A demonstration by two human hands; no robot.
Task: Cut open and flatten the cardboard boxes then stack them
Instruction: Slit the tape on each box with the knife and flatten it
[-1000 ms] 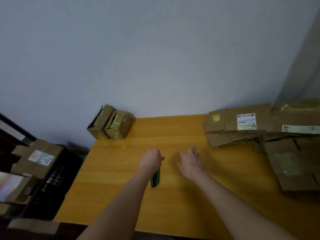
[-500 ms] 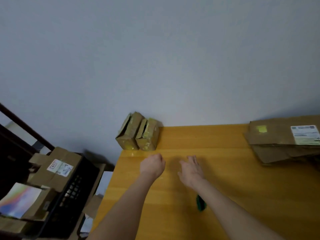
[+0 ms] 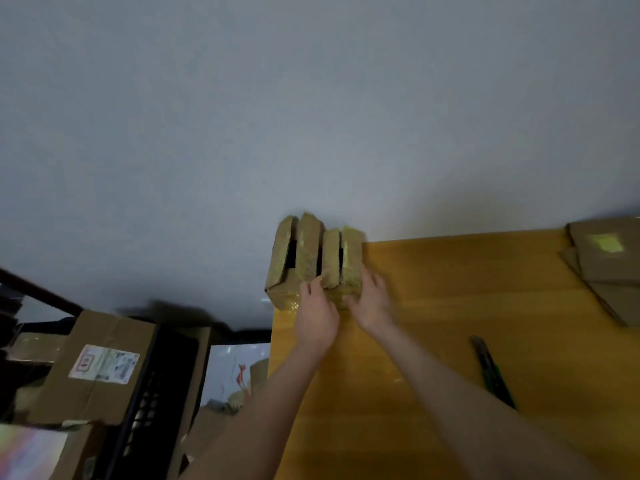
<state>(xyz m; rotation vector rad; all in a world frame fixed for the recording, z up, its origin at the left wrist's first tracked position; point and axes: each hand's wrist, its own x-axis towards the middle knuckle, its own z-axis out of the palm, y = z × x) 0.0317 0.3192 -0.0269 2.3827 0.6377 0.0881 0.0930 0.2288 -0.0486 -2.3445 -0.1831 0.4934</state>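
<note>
The smaller taped cardboard box (image 3: 343,263) stands between the 2 hands at the far left corner of the yellow wooden surface (image 3: 450,306), its back against the grey wall (image 3: 311,98). The right hand (image 3: 372,303) grips it: the fingers (image 3: 367,277) lie close together along the box's right side, and the thumb comes across its lower front. The left hand (image 3: 317,317) reaches in from the other side, its fingers (image 3: 311,289) pressed together with the tips at the narrow gap between this box and the larger taped cardboard box (image 3: 294,261). That larger box sits just left of the left fingers and touches, or nearly touches, the smaller one. Each box shows a dark slit along its top.

Well to the right of the right fingers and nearer the person, a green and black utility knife (image 3: 491,372) lies flat on the surface, untouched. Further right, beyond the knife, a stack of flattened cardboard (image 3: 609,271) is cut off by the frame edge.

Motion blur smears both hands, so I cannot tell whether the left fingers curl round the box's corner or only press on it. The hands hide the lower front of the smaller box. Left of the left fingers and below the surface, a black crate (image 3: 162,375) holds a labelled cardboard box (image 3: 100,365); the label's print is unreadable.
</note>
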